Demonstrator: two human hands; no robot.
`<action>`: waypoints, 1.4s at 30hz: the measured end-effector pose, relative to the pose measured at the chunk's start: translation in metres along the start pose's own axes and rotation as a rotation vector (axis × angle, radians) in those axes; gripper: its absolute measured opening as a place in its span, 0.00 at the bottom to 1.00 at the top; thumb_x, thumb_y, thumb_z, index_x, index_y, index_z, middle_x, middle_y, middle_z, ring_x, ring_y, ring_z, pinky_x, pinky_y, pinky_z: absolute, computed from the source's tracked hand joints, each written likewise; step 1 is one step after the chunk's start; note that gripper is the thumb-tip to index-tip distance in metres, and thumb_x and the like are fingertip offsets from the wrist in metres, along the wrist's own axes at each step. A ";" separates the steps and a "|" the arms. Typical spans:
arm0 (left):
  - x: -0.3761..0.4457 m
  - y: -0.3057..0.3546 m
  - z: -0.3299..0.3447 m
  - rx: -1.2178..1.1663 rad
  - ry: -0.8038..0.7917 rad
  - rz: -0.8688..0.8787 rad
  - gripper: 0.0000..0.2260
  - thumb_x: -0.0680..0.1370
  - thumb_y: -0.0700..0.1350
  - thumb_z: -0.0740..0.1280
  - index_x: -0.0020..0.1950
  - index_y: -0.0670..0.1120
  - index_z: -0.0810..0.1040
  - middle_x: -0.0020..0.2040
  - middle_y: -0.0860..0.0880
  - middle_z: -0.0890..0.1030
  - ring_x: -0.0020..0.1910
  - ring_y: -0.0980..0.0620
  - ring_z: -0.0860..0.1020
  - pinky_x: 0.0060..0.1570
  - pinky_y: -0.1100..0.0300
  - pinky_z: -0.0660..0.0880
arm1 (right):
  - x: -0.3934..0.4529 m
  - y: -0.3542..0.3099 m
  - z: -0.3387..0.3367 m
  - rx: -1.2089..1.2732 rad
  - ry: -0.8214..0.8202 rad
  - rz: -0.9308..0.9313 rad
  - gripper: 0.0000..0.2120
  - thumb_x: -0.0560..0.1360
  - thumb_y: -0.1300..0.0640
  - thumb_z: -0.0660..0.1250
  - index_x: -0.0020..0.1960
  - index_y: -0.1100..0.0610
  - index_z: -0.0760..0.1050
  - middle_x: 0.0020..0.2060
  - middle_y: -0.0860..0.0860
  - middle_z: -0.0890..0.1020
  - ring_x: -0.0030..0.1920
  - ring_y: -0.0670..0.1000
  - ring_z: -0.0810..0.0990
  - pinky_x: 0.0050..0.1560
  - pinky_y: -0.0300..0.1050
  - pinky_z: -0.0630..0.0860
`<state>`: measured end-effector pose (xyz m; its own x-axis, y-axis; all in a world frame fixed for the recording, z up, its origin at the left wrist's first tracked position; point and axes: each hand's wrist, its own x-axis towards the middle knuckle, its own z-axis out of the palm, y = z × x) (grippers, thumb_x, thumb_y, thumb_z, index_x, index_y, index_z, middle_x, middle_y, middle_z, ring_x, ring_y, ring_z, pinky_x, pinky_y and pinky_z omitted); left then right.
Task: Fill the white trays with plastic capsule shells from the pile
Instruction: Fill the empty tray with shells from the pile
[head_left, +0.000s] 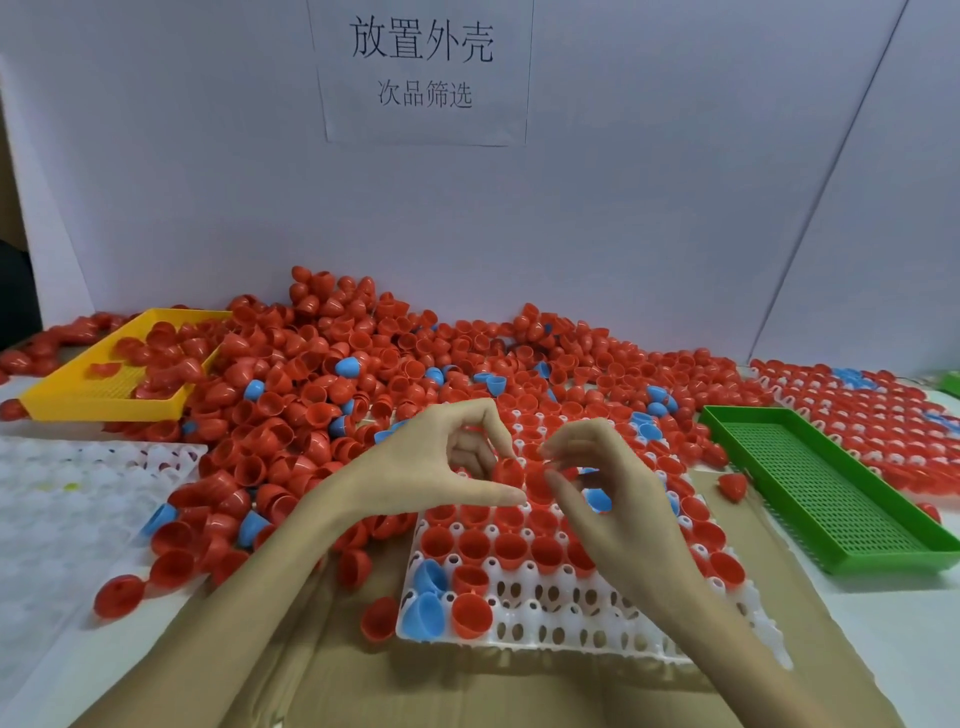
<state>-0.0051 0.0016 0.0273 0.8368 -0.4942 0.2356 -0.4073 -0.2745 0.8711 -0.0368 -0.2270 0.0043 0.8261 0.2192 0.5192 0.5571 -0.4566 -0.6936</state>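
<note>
A big pile of red and a few blue capsule shells (332, 374) covers the back of the table. The white tray (545, 618) in front of me has red shells in most upper cells, blue shells at its near-left corner, and bare cells along the near rows. My left hand (447, 457) pinches a red shell (508, 472) between forefinger and thumb above the tray's middle. My right hand (618, 499) hovers close beside it with curled fingers, thumb and forefinger tips pinched at a red shell. A blue shell (597, 500) shows under its palm.
A second white tray (67, 499) lies at the left with no shells in it. A filled white tray (862, 415) sits far right, behind a green mesh tray (831, 493). A yellow tray (104, 405) holds red shells at back left. Cardboard (467, 691) lies under the middle tray.
</note>
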 end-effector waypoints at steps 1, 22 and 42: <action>0.000 0.000 0.000 -0.025 0.049 0.035 0.16 0.71 0.41 0.83 0.51 0.41 0.78 0.51 0.43 0.84 0.49 0.42 0.85 0.56 0.48 0.82 | 0.000 0.001 0.003 0.013 0.066 0.031 0.13 0.79 0.64 0.74 0.55 0.48 0.77 0.49 0.39 0.83 0.54 0.44 0.83 0.53 0.35 0.79; -0.003 -0.017 -0.030 0.116 0.460 -0.020 0.17 0.84 0.53 0.66 0.41 0.44 0.83 0.37 0.49 0.86 0.31 0.44 0.84 0.39 0.42 0.83 | -0.017 -0.010 -0.019 -0.049 -0.494 0.175 0.04 0.75 0.50 0.76 0.48 0.41 0.84 0.44 0.43 0.82 0.39 0.43 0.78 0.40 0.36 0.76; -0.003 -0.094 -0.043 0.873 0.224 -0.198 0.18 0.88 0.46 0.55 0.77 0.52 0.73 0.78 0.55 0.70 0.77 0.55 0.66 0.75 0.52 0.59 | 0.000 -0.048 -0.005 -0.568 -0.784 -0.030 0.06 0.80 0.41 0.70 0.54 0.41 0.78 0.48 0.37 0.72 0.47 0.39 0.74 0.40 0.33 0.69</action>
<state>0.0462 0.0641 -0.0370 0.9349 -0.2254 0.2741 -0.3041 -0.9069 0.2916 -0.0639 -0.2096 0.0397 0.7487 0.6567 -0.0905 0.6249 -0.7447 -0.2342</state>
